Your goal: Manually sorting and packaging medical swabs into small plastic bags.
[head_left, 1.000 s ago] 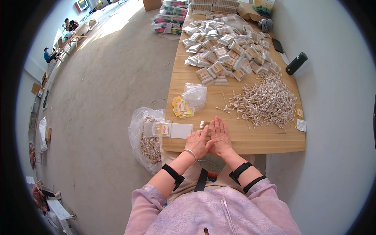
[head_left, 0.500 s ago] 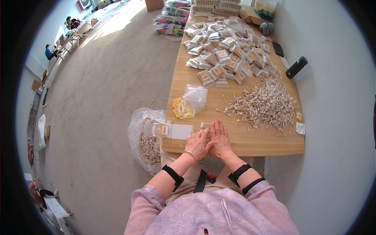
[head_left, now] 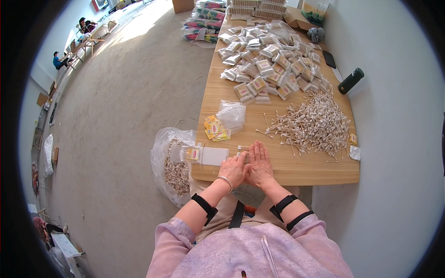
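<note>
A small row of cotton swabs (head_left: 242,148) lies side by side on the table near its front edge. My right hand (head_left: 260,163) rests flat along the row's right side, fingers stretched out and close together. From the left, my left hand (head_left: 234,168) reaches over the near part of the row, its fingers extended and partly covering the swabs; its thumb side meets the right hand. Just left of it are a white card (head_left: 214,156) and a clear bag of swabs with a yellow label (head_left: 191,153), which overhangs the table's left edge.
A loose heap of swabs (head_left: 317,123) lies to the right. Yellow label cards (head_left: 214,127) and empty clear bags (head_left: 232,115) sit ahead on the left. Filled packets (head_left: 269,60) pile up farther back, beside a dark bottle (head_left: 351,80). A plastic sack of swabs (head_left: 176,173) stands left of the table.
Both hands keep almost the same place over the row of swabs. My right hand has shifted very slightly to the left.
</note>
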### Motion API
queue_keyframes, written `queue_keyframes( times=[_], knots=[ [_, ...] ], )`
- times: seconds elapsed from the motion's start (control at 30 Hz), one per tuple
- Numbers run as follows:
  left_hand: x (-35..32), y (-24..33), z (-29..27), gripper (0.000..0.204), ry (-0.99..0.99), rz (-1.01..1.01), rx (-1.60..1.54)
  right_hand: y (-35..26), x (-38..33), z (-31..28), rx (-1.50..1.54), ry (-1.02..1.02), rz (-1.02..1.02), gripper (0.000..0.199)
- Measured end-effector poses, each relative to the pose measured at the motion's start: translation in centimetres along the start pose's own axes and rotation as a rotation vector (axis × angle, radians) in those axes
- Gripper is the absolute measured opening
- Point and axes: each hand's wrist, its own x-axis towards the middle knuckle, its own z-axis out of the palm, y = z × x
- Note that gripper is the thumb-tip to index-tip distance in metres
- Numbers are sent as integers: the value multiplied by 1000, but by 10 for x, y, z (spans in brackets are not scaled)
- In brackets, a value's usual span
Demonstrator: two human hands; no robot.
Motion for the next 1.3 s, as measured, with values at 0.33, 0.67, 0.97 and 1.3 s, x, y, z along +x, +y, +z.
queue_keyframes(
  times=[0.33, 0.67, 0.97, 1.3],
  knots=[
    [9, -4, -1, 57, -69, -35, -63, -1, 0, 1, -3, 2, -9, 96],
    [15, 2, -7, 64, -97, -101, -107, 1, 0, 0, 39, 11, -12, 96],
    [15, 0, -7, 60, -91, -138, -125, 0, -3, 1, 40, 18, -19, 90],
    [11, 2, -10, 52, -56, -172, -160, -5, -8, -1, 54, -29, 1, 92]
  ],
)
